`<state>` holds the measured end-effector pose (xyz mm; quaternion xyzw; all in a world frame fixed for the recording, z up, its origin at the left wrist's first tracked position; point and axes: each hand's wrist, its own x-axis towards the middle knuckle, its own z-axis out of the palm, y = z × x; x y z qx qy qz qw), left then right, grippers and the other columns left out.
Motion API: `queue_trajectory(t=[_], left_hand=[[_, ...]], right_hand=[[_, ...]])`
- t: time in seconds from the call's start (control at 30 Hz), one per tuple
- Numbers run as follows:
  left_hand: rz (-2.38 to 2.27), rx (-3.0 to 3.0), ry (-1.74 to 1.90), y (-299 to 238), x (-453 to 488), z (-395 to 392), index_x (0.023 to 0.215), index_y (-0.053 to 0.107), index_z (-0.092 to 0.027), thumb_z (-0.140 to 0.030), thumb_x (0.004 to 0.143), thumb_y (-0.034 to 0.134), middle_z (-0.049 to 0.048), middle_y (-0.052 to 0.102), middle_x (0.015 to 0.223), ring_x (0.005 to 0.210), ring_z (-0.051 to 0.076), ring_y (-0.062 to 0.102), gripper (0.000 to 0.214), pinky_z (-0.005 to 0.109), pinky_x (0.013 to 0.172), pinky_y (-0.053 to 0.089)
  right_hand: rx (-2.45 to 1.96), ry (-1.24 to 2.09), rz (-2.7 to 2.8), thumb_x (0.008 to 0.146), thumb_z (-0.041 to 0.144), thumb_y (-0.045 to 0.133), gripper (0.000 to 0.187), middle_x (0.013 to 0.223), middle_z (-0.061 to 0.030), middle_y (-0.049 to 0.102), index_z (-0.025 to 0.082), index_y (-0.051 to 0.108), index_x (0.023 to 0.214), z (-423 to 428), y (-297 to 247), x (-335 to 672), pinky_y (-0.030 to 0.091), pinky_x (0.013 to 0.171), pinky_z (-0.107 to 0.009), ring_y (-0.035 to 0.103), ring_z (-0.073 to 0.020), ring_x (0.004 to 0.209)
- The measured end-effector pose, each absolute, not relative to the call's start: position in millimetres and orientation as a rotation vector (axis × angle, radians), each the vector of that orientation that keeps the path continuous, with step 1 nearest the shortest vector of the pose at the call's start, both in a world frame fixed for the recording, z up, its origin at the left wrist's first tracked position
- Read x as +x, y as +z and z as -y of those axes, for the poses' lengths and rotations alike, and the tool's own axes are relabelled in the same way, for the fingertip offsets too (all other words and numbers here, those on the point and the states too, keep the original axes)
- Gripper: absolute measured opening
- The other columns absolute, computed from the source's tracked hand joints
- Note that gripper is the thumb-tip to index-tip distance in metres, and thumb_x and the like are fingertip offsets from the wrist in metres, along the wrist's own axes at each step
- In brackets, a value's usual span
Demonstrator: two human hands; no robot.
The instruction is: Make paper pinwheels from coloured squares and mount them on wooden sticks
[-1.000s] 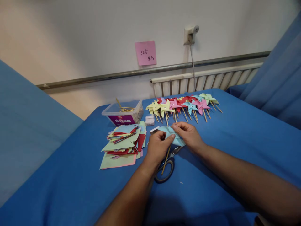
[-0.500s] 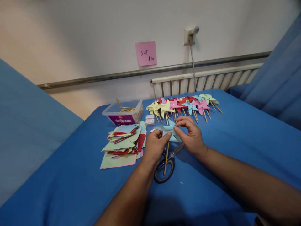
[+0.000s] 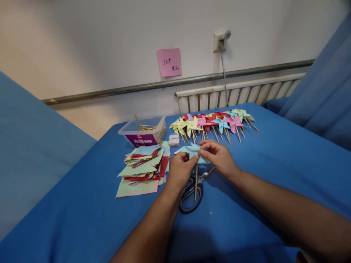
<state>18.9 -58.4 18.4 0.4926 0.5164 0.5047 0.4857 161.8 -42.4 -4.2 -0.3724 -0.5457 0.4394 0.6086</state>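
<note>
A light blue paper pinwheel (image 3: pixel 189 149) on a thin wooden stick (image 3: pixel 196 180) is held between both hands above the blue table. My left hand (image 3: pixel 179 171) pinches its left side and the top of the stick. My right hand (image 3: pixel 219 157) is closed on the pinwheel's middle from the right, fingertips pressed at the centre. Black-handled scissors (image 3: pixel 191 193) lie on the cloth just under the stick.
A row of finished coloured pinwheels (image 3: pixel 212 122) lies at the far side of the table. A stack of coloured paper squares (image 3: pixel 142 166) sits to the left, with a clear tub of sticks (image 3: pixel 142 131) and a small white box (image 3: pixel 174 139) behind it. Radiator beyond.
Both hands have lifted the pinwheel slightly away from me, and the stick now hangs nearly straight. My right fingers shifted on the pinwheel's centre.
</note>
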Motion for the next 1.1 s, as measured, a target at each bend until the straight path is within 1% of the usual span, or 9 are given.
queue_trajectory(t=[0.1, 0.23, 0.33, 0.43, 0.57, 0.73, 0.83, 1.0, 1.1], left_hand=[[-1.288, 1.214, 1.223, 18.9, 19.2, 58.3, 0.063, 0.063, -0.014, -0.040, 0.059, 0.080, -0.0028, 0.053, 0.056, 0.053, 0.009, 0.044, 0.031, 0.023, 0.053, 0.033], [-1.263, 1.203, 1.220, 20.1, 19.9, 59.5, 0.061, 0.061, -0.014, -0.039, 0.060, 0.080, -0.0033, 0.053, 0.056, 0.053, 0.009, 0.043, 0.031, 0.023, 0.053, 0.033], [-1.277, 1.207, 1.220, 19.7, 19.5, 59.5, 0.059, 0.060, -0.015, -0.039, 0.059, 0.080, -0.0035, 0.051, 0.054, 0.051, 0.009, 0.042, 0.031, 0.023, 0.052, 0.032], [-1.270, 1.214, 1.207, 18.7, 18.8, 58.5, 0.061, 0.063, -0.014, -0.040, 0.059, 0.080, -0.0020, 0.054, 0.055, 0.052, 0.010, 0.045, 0.031, 0.024, 0.052, 0.032], [-1.239, 1.219, 1.204, 18.6, 19.0, 57.9, 0.064, 0.065, -0.014, -0.040, 0.059, 0.080, -0.0008, 0.056, 0.057, 0.054, 0.011, 0.047, 0.031, 0.025, 0.054, 0.033], [-1.329, 1.271, 1.207, 19.7, 19.9, 58.9, 0.054, 0.054, -0.016, -0.040, 0.060, 0.079, -0.0054, 0.042, 0.050, 0.050, 0.008, 0.036, 0.035, 0.024, 0.050, 0.027], [-1.330, 1.263, 1.216, 20.5, 20.4, 59.9, 0.055, 0.051, -0.016, -0.038, 0.061, 0.078, -0.0068, 0.039, 0.051, 0.050, 0.007, 0.033, 0.036, 0.023, 0.049, 0.025], [-1.288, 1.231, 1.219, 22.0, 22.6, 62.3, 0.058, 0.055, -0.015, -0.036, 0.061, 0.078, -0.0061, 0.044, 0.052, 0.050, 0.007, 0.037, 0.031, 0.022, 0.050, 0.029], [-1.239, 1.186, 1.199, 22.7, 23.6, 62.9, 0.064, 0.061, -0.014, -0.036, 0.061, 0.079, -0.0025, 0.055, 0.057, 0.053, 0.009, 0.046, 0.028, 0.023, 0.053, 0.035]], right_hand=[[-0.859, 1.074, 1.255, 0.072, 0.030, 0.073, 0.011, 0.106, -0.0063, 0.062, 0.020, 0.068, 0.073, 43.4, -1.7, 162.0, 0.045, 0.083, -0.036, 0.059, -0.0205, 0.097], [-0.867, 1.152, 1.236, 0.073, 0.030, 0.072, 0.012, 0.108, -0.0057, 0.062, 0.020, 0.067, 0.069, 45.1, -0.2, 161.9, 0.042, 0.089, -0.036, 0.058, -0.0206, 0.101], [-0.850, 1.224, 1.185, 0.073, 0.032, 0.072, 0.013, 0.110, -0.0049, 0.063, 0.020, 0.067, 0.070, 44.9, -1.5, 161.6, 0.041, 0.092, -0.037, 0.058, -0.0201, 0.101], [-0.835, 1.231, 1.145, 0.071, 0.033, 0.074, 0.013, 0.111, -0.0049, 0.063, 0.021, 0.069, 0.074, 43.8, -3.2, 161.5, 0.042, 0.091, -0.037, 0.058, -0.0201, 0.100], [-0.826, 1.207, 1.121, 0.067, 0.031, 0.077, 0.014, 0.109, -0.0055, 0.063, 0.021, 0.069, 0.072, 43.3, -4.0, 161.2, 0.043, 0.087, -0.036, 0.058, -0.0208, 0.099], [-0.848, 1.208, 1.156, 0.070, 0.031, 0.075, 0.012, 0.108, -0.0054, 0.063, 0.021, 0.069, 0.070, 45.1, -3.0, 161.2, 0.041, 0.092, -0.037, 0.058, -0.0208, 0.102], [-0.847, 1.221, 1.175, 0.071, 0.030, 0.073, 0.012, 0.108, -0.0050, 0.063, 0.020, 0.068, 0.069, 45.9, -2.2, 162.4, 0.039, 0.094, -0.037, 0.057, -0.0206, 0.103], [-0.841, 1.254, 1.182, 0.071, 0.028, 0.072, 0.012, 0.106, -0.0045, 0.064, 0.020, 0.066, 0.066, 45.8, -2.0, 163.4, 0.038, 0.093, -0.035, 0.056, -0.0211, 0.104], [-0.831, 1.330, 1.110, 0.070, 0.030, 0.072, 0.013, 0.108, -0.0044, 0.064, 0.019, 0.065, 0.065, 47.2, -1.3, 162.4, 0.042, 0.084, -0.033, 0.058, -0.0194, 0.094]])
